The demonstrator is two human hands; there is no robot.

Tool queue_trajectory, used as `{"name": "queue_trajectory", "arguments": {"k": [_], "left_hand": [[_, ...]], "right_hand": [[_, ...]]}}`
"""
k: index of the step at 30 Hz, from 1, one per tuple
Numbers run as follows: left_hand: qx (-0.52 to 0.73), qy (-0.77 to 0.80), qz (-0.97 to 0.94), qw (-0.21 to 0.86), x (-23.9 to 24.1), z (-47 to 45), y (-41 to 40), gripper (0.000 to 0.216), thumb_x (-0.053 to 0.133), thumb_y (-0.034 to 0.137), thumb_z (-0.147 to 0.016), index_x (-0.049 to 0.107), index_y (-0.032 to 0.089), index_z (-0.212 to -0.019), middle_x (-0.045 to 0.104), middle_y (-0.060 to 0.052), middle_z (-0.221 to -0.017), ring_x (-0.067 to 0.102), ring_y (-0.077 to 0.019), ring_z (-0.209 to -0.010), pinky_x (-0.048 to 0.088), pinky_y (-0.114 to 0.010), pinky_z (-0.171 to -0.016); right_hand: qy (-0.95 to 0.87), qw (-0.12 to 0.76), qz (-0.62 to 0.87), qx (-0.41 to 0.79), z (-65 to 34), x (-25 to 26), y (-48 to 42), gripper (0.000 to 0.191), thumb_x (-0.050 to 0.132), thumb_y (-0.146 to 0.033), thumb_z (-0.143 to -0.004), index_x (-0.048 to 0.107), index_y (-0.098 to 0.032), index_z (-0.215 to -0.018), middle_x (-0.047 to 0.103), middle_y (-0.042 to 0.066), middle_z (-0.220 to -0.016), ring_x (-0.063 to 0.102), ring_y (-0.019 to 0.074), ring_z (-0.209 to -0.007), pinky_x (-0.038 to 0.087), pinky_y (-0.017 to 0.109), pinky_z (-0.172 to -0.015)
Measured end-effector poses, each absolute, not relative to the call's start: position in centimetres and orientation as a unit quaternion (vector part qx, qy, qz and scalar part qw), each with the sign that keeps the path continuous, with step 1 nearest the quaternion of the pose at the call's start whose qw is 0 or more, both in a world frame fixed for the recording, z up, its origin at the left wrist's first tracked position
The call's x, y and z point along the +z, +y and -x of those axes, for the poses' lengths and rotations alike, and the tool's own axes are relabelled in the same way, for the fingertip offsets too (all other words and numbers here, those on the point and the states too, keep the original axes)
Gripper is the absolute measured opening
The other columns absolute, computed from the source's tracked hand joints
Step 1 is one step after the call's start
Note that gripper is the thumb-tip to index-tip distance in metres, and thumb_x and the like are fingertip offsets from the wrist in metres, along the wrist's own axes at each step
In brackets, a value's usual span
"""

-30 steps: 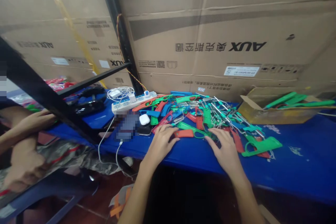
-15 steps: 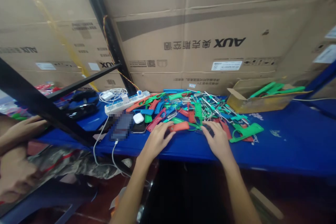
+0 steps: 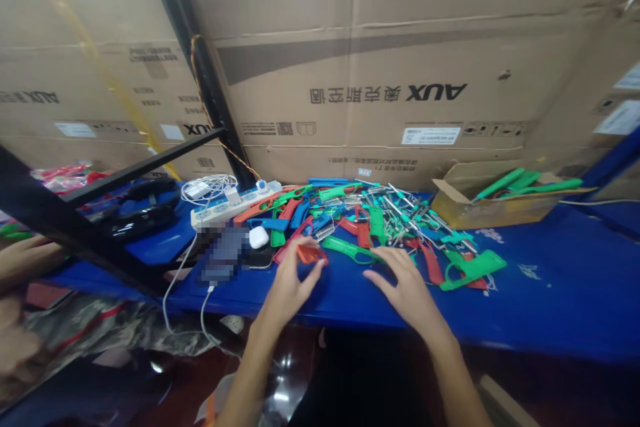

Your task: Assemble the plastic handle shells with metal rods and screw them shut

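Observation:
A heap of red, green and blue plastic handle parts with metal pieces (image 3: 385, 220) lies on the blue table (image 3: 550, 300). My left hand (image 3: 293, 283) pinches a red plastic handle (image 3: 309, 253) and holds it at the near edge of the heap. My right hand (image 3: 403, 283) rests on the table with fingers spread, its fingertips beside a green handle (image 3: 350, 250). Another green handle (image 3: 470, 267) lies to the right of that hand.
An open cardboard box (image 3: 480, 203) with green parts stands at the back right. A white power strip (image 3: 227, 203), cables, earbuds case (image 3: 259, 237) and a phone lie at the left. Large cartons (image 3: 380, 67) wall the back. A black steel frame (image 3: 100, 187) crosses left; another person's hand (image 3: 25, 257) rests there.
My left hand has closed on the red handle and lifted it out of the heap toward me. My right hand has slid back a little and to the left.

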State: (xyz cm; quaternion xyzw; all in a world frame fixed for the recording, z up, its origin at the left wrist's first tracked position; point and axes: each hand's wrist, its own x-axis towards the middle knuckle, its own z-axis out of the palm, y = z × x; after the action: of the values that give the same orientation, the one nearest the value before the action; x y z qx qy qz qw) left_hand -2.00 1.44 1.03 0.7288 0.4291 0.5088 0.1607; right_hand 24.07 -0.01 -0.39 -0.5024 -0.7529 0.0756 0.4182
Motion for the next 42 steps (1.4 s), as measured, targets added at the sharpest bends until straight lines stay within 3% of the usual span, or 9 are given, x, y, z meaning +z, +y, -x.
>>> {"name": "queue_trajectory", "arguments": {"k": [3, 11, 17, 19, 24, 28, 36, 39, 42], "left_hand": [[0.443, 0.42, -0.771, 0.183, 1.3, 1.9, 1.4, 0.025, 0.063, 0.031, -0.099, 0.061, 0.026, -0.123, 0.069, -0.007, -0.126, 0.067, -0.0234, -0.121, 0.053, -0.04, -0.108], [0.328, 0.425, -0.826, 0.171, 0.4, 2.3, 1.6, 0.036, 0.056, 0.032, -0.103, 0.051, 0.029, -0.139, 0.062, -0.008, -0.143, 0.054, -0.025, -0.14, 0.046, -0.046, -0.118], [0.247, 0.434, -0.856, 0.136, 0.1, 1.9, 2.0, 0.103, 0.072, 0.075, -0.073, 0.038, 0.022, -0.155, 0.05, -0.016, -0.157, 0.045, -0.0369, -0.147, 0.046, -0.057, -0.117], [0.222, 0.437, -0.862, 0.134, 0.3, 1.8, 2.0, 0.114, 0.07, 0.081, -0.068, 0.034, 0.021, -0.159, 0.044, -0.017, -0.161, 0.041, -0.0385, -0.149, 0.046, -0.058, -0.116], [0.233, 0.455, -0.854, 0.098, 0.0, 1.8, 2.1, 0.074, 0.059, 0.057, -0.096, 0.036, 0.025, -0.159, 0.038, -0.014, -0.165, 0.038, -0.0323, -0.151, 0.045, -0.053, -0.118], [0.27, 0.452, -0.847, 0.072, -0.3, 2.0, 2.0, 0.051, 0.054, 0.035, -0.104, 0.044, 0.027, -0.153, 0.043, -0.011, -0.163, 0.042, -0.0278, -0.15, 0.045, -0.05, -0.119], [0.363, 0.461, -0.809, 0.039, 6.1, 3.0, 8.6, 0.039, 0.058, 0.04, -0.102, 0.058, 0.023, -0.137, 0.065, -0.009, -0.139, 0.06, -0.024, -0.133, 0.05, -0.043, -0.113], [0.36, 0.492, -0.793, 0.018, 6.9, 2.7, 14.3, 0.037, 0.062, 0.035, -0.1, 0.062, 0.016, -0.131, 0.066, -0.013, -0.132, 0.063, -0.0279, -0.123, 0.052, -0.051, -0.107], [0.369, 0.508, -0.778, 0.011, 6.3, 2.2, 17.9, 0.037, 0.061, 0.036, -0.101, 0.061, 0.015, -0.131, 0.063, -0.012, -0.131, 0.066, -0.0241, -0.111, 0.057, -0.046, -0.095]], "right_hand": [[-0.781, 0.401, 0.474, 0.076, -24.0, -0.4, -0.4, 0.028, 0.064, -0.045, -0.099, 0.075, -0.03, -0.121, 0.07, 0.008, -0.126, 0.064, 0.029, -0.118, 0.054, 0.05, -0.103], [-0.809, 0.37, 0.452, 0.065, -24.4, -0.7, -0.5, 0.021, 0.061, -0.04, -0.102, 0.08, -0.034, -0.104, 0.073, 0.003, -0.125, 0.069, 0.0278, -0.116, 0.059, 0.045, -0.097], [-0.817, 0.379, 0.433, 0.048, -24.5, -0.6, -0.3, 0.023, 0.057, -0.033, -0.104, 0.079, -0.031, -0.098, 0.076, 0.001, -0.119, 0.071, 0.0248, -0.114, 0.061, 0.041, -0.096], [-0.82, 0.377, 0.429, 0.045, -24.5, -0.6, -0.2, 0.022, 0.057, -0.032, -0.103, 0.079, -0.03, -0.099, 0.076, 0.001, -0.119, 0.071, 0.025, -0.114, 0.061, 0.04, -0.096], [-0.805, 0.373, 0.457, 0.06, -24.5, -1.0, -0.2, 0.023, 0.057, -0.036, -0.104, 0.079, -0.03, -0.106, 0.075, 0.002, -0.122, 0.071, 0.026, -0.116, 0.062, 0.042, -0.098], [-0.797, 0.383, 0.463, 0.062, -24.6, -1.6, -0.1, 0.026, 0.055, -0.037, -0.104, 0.079, -0.027, -0.106, 0.074, 0.004, -0.124, 0.07, 0.0272, -0.118, 0.062, 0.043, -0.099], [-0.785, 0.398, 0.468, 0.082, -24.5, -1.8, 0.0, 0.028, 0.055, -0.04, -0.104, 0.079, -0.024, -0.106, 0.073, 0.007, -0.128, 0.069, 0.0299, -0.12, 0.056, 0.051, -0.108], [-0.783, 0.406, 0.463, 0.086, -24.4, -1.6, 0.0, 0.028, 0.056, -0.039, -0.104, 0.079, -0.024, -0.106, 0.073, 0.008, -0.127, 0.069, 0.0305, -0.12, 0.055, 0.052, -0.109], [-0.78, 0.409, 0.463, 0.096, -24.4, -1.6, -0.1, 0.028, 0.055, -0.037, -0.104, 0.079, -0.022, -0.105, 0.074, 0.009, -0.125, 0.069, 0.0301, -0.12, 0.054, 0.052, -0.11]]}}
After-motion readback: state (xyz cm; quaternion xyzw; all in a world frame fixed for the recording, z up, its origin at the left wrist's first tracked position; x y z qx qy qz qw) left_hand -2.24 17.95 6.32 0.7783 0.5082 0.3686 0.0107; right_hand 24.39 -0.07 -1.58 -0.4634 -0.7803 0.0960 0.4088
